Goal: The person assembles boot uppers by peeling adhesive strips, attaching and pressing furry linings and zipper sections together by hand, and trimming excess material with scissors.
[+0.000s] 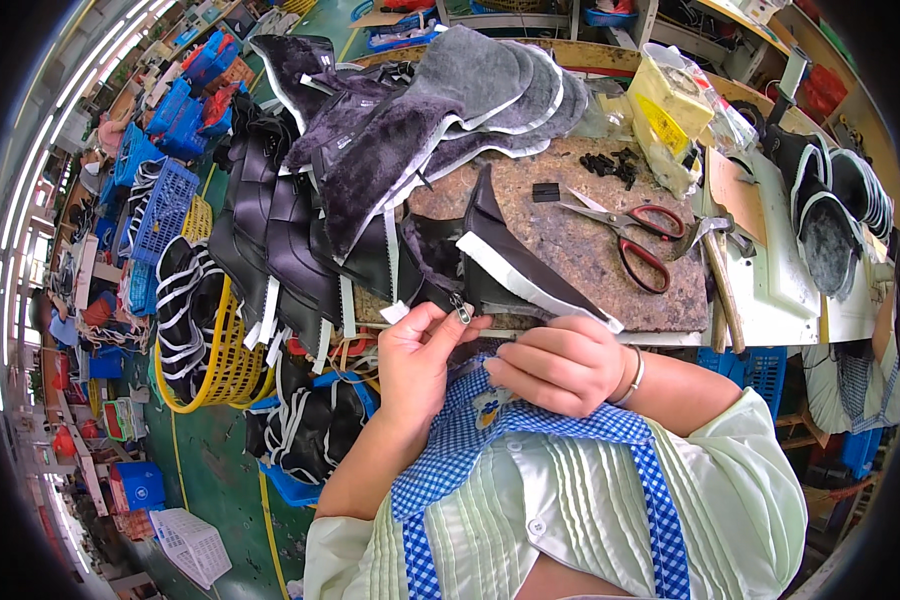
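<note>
A black boot upper (515,270) with white edging and a dark fleece lining lies at the front edge of the worn work board. My left hand (420,355) is closed on its lower edge, thumb and forefinger pinching beside a silver zipper pull (461,311). Close by on the right, my right hand (568,365) is closed, fingers curled inward in front of the upper's near edge. What its fingertips hold is hidden. Red-and-black handled scissors (642,230) rest open on the board, with a small black rectangular piece (546,192) to their left.
Fleece-lined uppers (380,150) pile up at the back left, and black ones (280,240) hang over the table's left edge. Small black bits (610,163) lie near a yellow container (665,105). A hammer (715,260) is at the right. Yellow basket (225,350) stands at lower left.
</note>
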`<state>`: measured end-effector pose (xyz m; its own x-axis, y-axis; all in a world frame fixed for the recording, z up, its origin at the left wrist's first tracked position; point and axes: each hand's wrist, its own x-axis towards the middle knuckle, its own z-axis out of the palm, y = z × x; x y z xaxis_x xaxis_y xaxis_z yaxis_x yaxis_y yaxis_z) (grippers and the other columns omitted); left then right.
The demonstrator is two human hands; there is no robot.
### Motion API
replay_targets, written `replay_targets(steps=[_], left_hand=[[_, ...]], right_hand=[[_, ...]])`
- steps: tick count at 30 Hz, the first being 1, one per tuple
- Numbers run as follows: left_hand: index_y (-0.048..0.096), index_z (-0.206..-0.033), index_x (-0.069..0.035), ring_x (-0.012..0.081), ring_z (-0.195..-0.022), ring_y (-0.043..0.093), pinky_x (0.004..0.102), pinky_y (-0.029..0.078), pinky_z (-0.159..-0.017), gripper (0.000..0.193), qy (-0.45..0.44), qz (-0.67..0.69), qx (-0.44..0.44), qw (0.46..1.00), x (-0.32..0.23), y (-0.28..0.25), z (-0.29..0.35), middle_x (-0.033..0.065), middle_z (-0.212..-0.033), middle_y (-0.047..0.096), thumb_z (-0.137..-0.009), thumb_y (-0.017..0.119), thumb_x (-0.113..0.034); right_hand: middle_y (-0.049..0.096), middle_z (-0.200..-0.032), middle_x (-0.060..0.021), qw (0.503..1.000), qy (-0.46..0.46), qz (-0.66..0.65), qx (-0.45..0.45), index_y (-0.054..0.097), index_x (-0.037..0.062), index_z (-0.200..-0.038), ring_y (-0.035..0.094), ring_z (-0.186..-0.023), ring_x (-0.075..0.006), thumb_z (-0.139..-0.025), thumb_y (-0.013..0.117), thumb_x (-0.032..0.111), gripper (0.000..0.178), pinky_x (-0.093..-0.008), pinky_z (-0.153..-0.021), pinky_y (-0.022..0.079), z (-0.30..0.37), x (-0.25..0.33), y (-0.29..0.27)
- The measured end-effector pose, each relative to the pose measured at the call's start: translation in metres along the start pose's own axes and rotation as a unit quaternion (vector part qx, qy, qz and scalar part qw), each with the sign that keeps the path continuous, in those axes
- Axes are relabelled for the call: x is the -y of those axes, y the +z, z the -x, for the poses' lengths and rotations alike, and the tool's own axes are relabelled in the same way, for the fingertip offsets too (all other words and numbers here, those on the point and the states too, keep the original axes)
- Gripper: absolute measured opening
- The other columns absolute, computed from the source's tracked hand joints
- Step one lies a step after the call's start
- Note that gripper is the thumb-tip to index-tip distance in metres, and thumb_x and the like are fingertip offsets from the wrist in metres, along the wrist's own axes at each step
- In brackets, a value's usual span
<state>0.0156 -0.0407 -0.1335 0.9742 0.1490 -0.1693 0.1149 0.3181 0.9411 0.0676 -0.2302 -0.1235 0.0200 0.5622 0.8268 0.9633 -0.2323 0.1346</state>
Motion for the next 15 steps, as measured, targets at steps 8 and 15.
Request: replay_targets(steps=[8, 15], left_hand=[[0.064, -0.093, 0.003, 0.0087, -0.083, 0.063, 0.0211, 0.048, -0.074, 0.010, 0.085, -0.053, 0.035, 0.994, 0.014, 0.010, 0.000, 0.0065, -0.091, 0.069, -0.095, 0.059, -0.005], [0.066, -0.104, 0.003, 0.0047, -0.086, 0.057, 0.0194, 0.044, -0.080, 0.013, 0.134, -0.253, -0.010, 0.958, 0.022, 0.002, -0.002, 0.0017, -0.095, 0.068, -0.094, 0.058, -0.001]], right_hand=[[0.071, -0.087, -0.0109, 0.634, 0.602, -0.483, 0.045, 0.066, -0.0063, -0.100, 0.067, -0.080, -0.0140, -0.093, 0.063, 0.017, 0.024, -0.0261, -0.072, 0.053, -0.004, 0.004, 0.014], [0.069, -0.080, -0.0057, 0.602, 0.685, -0.411, -0.002, 0.068, -0.0059, -0.091, 0.062, -0.071, -0.0069, -0.088, 0.070, 0.014, 0.020, -0.0212, -0.063, 0.051, -0.004, -0.007, 0.026]])
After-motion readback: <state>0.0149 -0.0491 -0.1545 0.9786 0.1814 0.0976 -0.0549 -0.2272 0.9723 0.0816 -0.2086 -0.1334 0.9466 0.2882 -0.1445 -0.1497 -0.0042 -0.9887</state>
